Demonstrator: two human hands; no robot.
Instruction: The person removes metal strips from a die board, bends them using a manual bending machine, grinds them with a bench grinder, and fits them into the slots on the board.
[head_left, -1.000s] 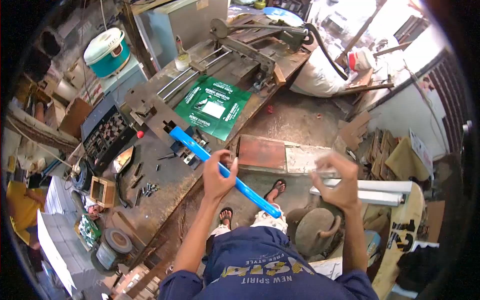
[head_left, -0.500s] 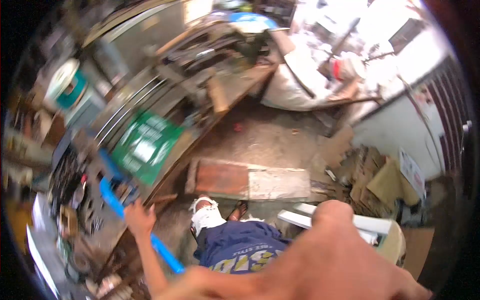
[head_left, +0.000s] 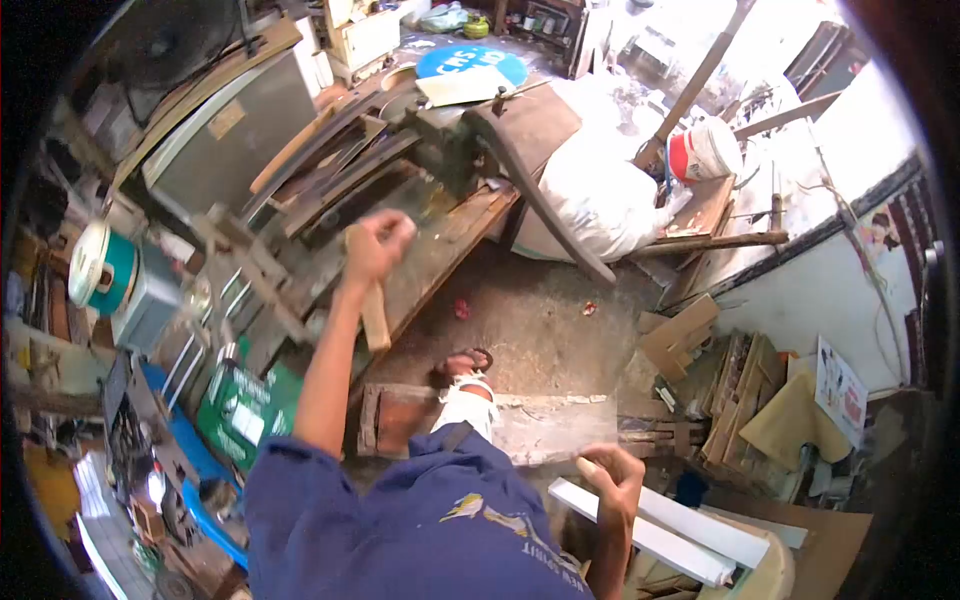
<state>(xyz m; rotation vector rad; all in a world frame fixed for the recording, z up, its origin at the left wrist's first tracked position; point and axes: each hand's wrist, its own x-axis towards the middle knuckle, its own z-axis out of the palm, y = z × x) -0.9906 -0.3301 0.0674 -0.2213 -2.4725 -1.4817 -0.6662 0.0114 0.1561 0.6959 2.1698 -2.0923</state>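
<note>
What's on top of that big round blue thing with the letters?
A pale flat sheet covers the near edge of the round blue thing. Some white letters show, but I can't see what's under the sheet.

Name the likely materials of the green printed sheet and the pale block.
Green printed sheet: probably thin plastic, slightly glossy, judging by its creases and sheen; coated paper is possible. Pale block: seemingly bare wood, from its matte tan surface.

Left hand [head_left: 376, 250] over the bench [head_left: 435, 262], near a wooden block [head_left: 375, 318]; contact unclear. Right hand [head_left: 614, 478] near white bars [head_left: 655, 535]. Blue tube [head_left: 212, 525] near green sheet [head_left: 240, 418].
</note>
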